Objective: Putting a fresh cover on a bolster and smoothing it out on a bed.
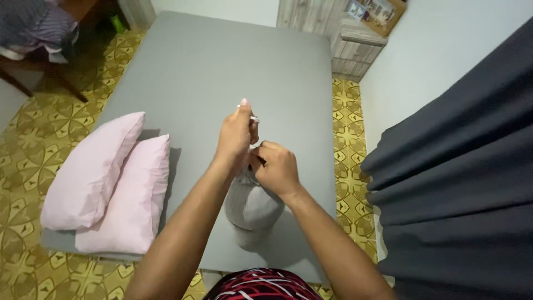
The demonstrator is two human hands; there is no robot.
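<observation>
Bundle (251, 205) grey, hanging below grips | left hand (236, 136), right hand (276, 169) pinching its top

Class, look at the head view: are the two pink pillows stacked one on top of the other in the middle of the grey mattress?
No: the two pink pillows lie side by side at the left edge of the grey mattress, apart from both hands.

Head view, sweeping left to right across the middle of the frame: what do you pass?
Patterned yellow floor → two pink pillows → left hand → right hand, both hands on a grey bundle → bare grey mattress edge → strip of floor → dark curtain.
</observation>
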